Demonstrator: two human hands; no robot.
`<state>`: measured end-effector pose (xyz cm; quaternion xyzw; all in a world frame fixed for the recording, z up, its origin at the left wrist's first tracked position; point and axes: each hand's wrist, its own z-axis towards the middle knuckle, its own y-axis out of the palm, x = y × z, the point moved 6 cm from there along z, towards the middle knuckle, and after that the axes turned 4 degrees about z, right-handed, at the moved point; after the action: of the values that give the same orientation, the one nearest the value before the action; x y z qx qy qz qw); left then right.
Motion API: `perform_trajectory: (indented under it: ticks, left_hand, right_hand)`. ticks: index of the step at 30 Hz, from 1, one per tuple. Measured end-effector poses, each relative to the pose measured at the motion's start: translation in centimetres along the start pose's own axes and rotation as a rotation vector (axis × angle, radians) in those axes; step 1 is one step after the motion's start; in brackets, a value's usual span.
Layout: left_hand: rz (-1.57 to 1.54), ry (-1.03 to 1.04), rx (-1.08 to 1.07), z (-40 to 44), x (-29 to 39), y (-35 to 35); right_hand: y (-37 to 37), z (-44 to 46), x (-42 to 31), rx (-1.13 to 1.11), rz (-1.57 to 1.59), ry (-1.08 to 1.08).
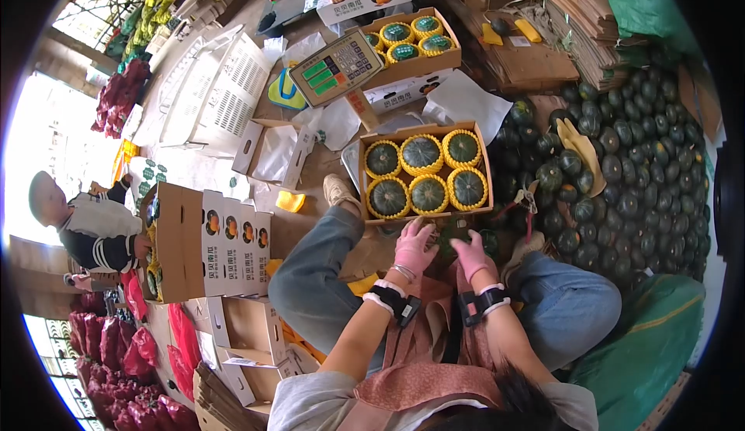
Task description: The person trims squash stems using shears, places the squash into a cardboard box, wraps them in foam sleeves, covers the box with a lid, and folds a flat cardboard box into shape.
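A cardboard box [425, 218] on the scale holds several dark green squashes, each in a yellow foam net. At the near edge of this box is my left hand [416, 249], in a pink glove, its fingers spread and nothing in them. My right hand [472, 256], also gloved in pink, is just to the right with its fingers apart and empty. The scale's display [337, 66] stands behind the box at its left. A dark squash [489, 241] lies partly hidden beside my right hand.
A large pile of squashes [621, 175] covers the floor at right. Stacked printed boxes [237, 245] stand at left, a person [97, 221] beside them. Another full box [419, 62], a white crate [225, 82] and an empty box [272, 152] are farther off. A green sack [644, 346] lies near right.
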<state>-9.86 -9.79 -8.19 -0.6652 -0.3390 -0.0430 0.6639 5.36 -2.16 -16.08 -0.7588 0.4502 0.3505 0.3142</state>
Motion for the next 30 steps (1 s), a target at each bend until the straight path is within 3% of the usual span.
perform_trajectory:
  ticks: [1, 3, 5, 7, 9, 11, 13, 15, 17, 18, 21, 27, 30]
  left_hand:
    - [-0.053, -0.109, 0.101, 0.2, -0.8, -1.1]
    - [-0.163, -0.326, 0.296, 0.2, -2.6, -3.2]
    - [-0.227, -0.466, 0.535, 0.1, -6.4, -4.5]
    - [-0.291, -0.784, 0.559, 0.2, -10.2, -5.2]
    - [-0.347, -0.952, 0.51, 0.7, -13.6, -5.3]
    - [-0.65, -0.8, 0.469, 2.0, -19.2, -1.6]
    - [-1.018, -0.72, 0.35, 2.9, -23.5, 2.9]
    - [-1.007, -0.737, 0.294, 2.4, -21.0, 2.0]
    - [-1.097, -0.708, 0.294, 2.3, -21.9, 3.9]
    - [-0.968, -0.567, 0.27, 2.7, -21.1, 3.1]
    - [-1.167, -0.699, 0.357, 1.7, -20.4, 3.6]
    - [-1.375, -0.794, 0.264, -0.5, -19.5, 5.0]
    - [-1.075, -0.327, 0.135, -1.7, -20.4, 6.5]
  right_hand:
    - [0.9, 0.5, 0.4, -0.225, 0.531, 0.371]
    - [0.0, -1.2, -2.0, -0.093, 1.022, 0.644]
    - [-0.5, 2.1, -1.1, -0.156, 1.073, 0.569]
    - [-1.6, 3.0, -3.2, -0.025, 0.994, 0.504]
    - [-1.9, 4.0, -4.8, -0.016, 0.978, 0.485]
    - [-1.9, 4.5, -5.8, -0.056, 0.892, 0.543]
    - [-2.6, 9.4, -0.9, -0.264, 0.55, 0.227]
    - [-2.8, 10.4, 0.3, -0.281, 0.47, 0.142]
    - [-3.2, 8.1, -1.6, -0.115, 0.662, 0.282]
    - [-3.2, 7.9, -2.0, -0.075, 0.676, 0.248]
    - [-3.1, 7.6, -2.6, -0.079, 0.707, 0.213]
    - [-4.1, 6.6, -1.3, -0.142, 0.672, 0.214]
    - [-3.9, 4.2, 0.2, -0.135, 0.868, 0.243]
